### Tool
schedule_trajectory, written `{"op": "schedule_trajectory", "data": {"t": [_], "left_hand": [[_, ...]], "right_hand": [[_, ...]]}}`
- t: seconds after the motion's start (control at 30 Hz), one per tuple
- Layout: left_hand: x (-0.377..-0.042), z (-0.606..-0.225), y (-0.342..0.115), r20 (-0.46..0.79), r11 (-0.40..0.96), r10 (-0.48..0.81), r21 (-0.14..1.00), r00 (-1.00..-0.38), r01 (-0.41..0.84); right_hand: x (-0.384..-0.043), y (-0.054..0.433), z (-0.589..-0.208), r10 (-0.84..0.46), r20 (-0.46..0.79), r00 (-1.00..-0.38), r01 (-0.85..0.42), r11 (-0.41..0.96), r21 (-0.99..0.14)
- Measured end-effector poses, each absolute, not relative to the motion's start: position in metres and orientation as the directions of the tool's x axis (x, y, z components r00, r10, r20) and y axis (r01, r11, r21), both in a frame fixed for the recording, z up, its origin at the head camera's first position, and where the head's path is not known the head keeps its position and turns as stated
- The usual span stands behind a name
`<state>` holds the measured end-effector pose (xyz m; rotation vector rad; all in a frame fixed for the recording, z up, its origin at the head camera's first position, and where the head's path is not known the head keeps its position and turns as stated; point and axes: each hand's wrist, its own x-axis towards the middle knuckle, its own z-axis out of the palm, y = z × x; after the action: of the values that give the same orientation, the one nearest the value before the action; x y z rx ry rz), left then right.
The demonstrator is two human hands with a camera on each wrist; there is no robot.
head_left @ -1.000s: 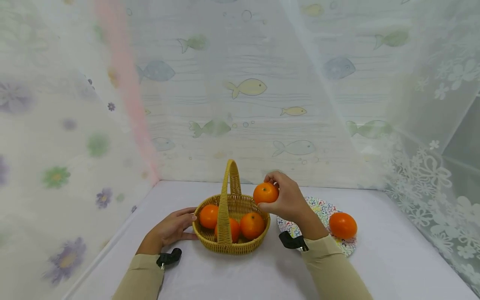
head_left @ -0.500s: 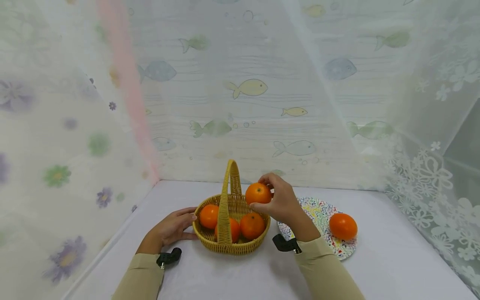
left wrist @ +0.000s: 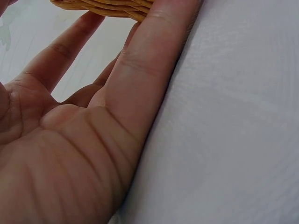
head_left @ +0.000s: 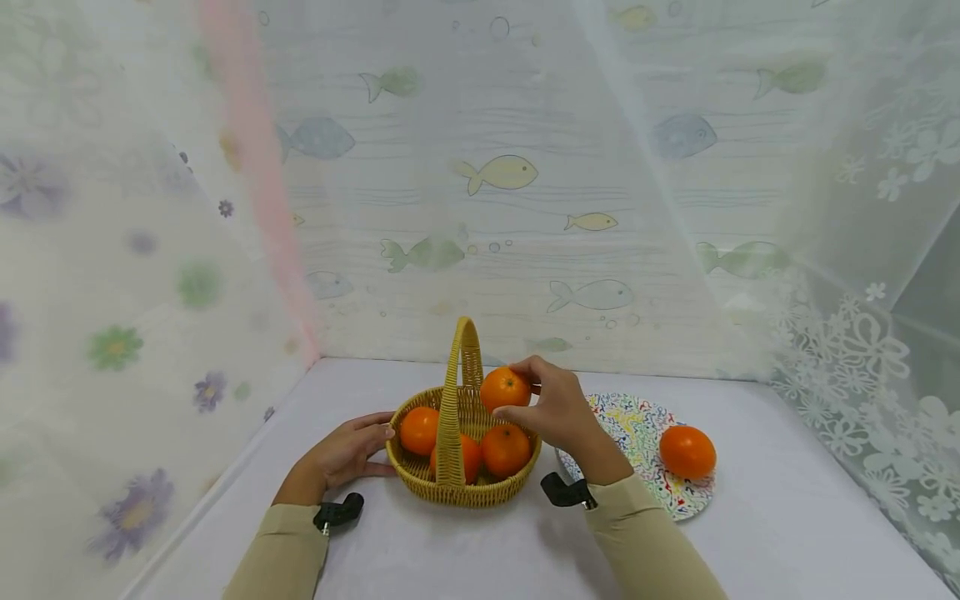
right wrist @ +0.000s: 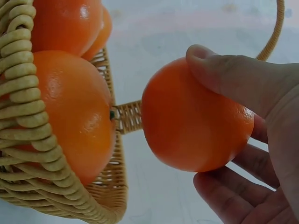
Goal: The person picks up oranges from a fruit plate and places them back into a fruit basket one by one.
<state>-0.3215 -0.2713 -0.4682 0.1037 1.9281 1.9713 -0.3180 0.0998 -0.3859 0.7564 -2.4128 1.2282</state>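
My right hand [head_left: 564, 410] holds an orange [head_left: 506, 389] between thumb and fingers, above the right part of a yellow wicker basket [head_left: 467, 497]. In the right wrist view the held orange [right wrist: 194, 119] hangs apart from another orange [right wrist: 74, 114] inside the basket. Three oranges lie in the basket, the middle one partly hidden behind the arched handle [head_left: 450, 417]. At the basket's left side, my left hand [head_left: 341, 454] touches the wicker with its fingers stretched out. The left wrist view shows that hand's extended fingers [left wrist: 145, 60] reaching to the basket's underside, along the white cloth.
Right of the basket lies a round plate [head_left: 633, 425] with a multicoloured pattern, bearing one orange [head_left: 687, 452] near its right edge. A white cloth [head_left: 420, 554] covers the table. Sheer curtains with fish and flower prints [head_left: 502, 250] close off the back and sides.
My right hand has carried the orange leftward and slightly down, from the basket's right rim to over its inside. The left hand and the basket have stayed in place.
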Motion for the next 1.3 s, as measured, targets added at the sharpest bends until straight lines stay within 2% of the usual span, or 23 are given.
{"op": "schedule_trajectory", "data": {"t": [0.4, 0.57, 1.3], "left_hand": [[-0.321, -0.467, -0.27, -0.218, 0.016, 0.326, 0.974, -0.92, -0.226], [-0.32, -0.467, -0.27, -0.214, 0.011, 0.319, 0.975, -0.923, -0.222], [-0.321, -0.469, -0.271, -0.204, 0.008, 0.32, 0.977, -0.925, -0.213]], "right_hand": [[-0.318, 0.091, -0.393, -0.247, 0.468, -0.848, -0.528, 0.451, -0.719], [-0.319, 0.086, -0.399, -0.246, 0.404, -0.881, -0.473, 0.47, -0.745], [-0.322, 0.083, -0.412, -0.26, 0.334, -0.906, -0.421, 0.628, -0.654]]}}
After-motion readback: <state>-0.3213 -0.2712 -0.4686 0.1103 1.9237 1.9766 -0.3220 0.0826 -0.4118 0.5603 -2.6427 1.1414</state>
